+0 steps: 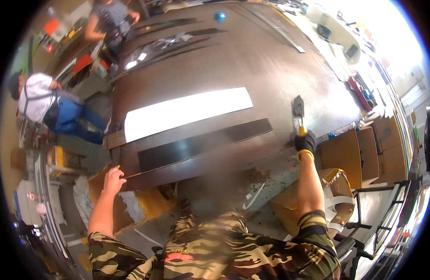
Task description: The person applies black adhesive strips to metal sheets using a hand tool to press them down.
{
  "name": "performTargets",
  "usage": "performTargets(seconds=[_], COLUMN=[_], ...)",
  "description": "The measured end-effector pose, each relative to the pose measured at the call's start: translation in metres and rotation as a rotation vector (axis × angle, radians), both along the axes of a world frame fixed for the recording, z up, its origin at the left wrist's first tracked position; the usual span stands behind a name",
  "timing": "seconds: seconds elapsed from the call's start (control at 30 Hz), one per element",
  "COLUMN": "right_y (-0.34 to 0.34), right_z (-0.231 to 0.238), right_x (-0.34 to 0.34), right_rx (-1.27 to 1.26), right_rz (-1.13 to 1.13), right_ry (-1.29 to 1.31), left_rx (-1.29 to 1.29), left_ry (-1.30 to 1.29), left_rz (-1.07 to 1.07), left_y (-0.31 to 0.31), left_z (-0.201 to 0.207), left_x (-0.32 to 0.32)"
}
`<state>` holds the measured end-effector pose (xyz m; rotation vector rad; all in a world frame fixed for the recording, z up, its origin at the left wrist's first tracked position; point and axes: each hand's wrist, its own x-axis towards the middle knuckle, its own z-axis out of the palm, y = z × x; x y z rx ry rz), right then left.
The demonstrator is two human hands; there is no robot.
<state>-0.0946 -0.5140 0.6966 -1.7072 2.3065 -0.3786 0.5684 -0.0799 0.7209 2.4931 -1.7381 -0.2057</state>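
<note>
My right hand [306, 143], in a dark glove with a yellow cuff, is closed round a hand tool [298, 112] with a yellow-and-metal handle and a dark flat head. The tool is over the right part of the brown table [280, 70]; its exact kind is unclear. At the table's near left corner, my bare left hand [113, 180] has its fingers curled together, with a small yellow bit at their tips that I cannot make out. Between my hands lies a long dark strip [205, 143], slanting up to the right. Beyond it rests a white panel [189, 112].
Dark strips with crumpled film [166, 43] and a blue round object [220, 16] lie on the table's far side. Two people [60, 105] stand at the left. Cardboard boxes [341, 156] stand at the right, and an open carton [152, 205] sits below the near edge.
</note>
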Motion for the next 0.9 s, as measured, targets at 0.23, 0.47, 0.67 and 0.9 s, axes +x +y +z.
performTargets(seconds=[0.23, 0.47, 0.67, 0.9], right_y=[0.161, 0.32, 0.343, 0.216], right_z=[-0.054, 0.003, 0.045, -0.012], right_x=[-0.002, 0.263, 0.341, 0.127], right_rx=[-0.069, 0.24, -0.133, 0.007], right_rz=[0.241, 0.703, 1.301, 0.636], right_ry=[-0.584, -0.482, -0.145, -0.39], left_rx=[-0.205, -0.228, -0.198, -0.151], left_ry=[0.272, 0.265, 0.265, 0.304], left_rz=[-0.229, -0.296, -0.268, -0.228], left_y=[0.013, 0.005, 0.008, 0.014], left_z=[-0.014, -0.033, -0.025, -0.025], left_x=[0.023, 0.036, 0.041, 0.046])
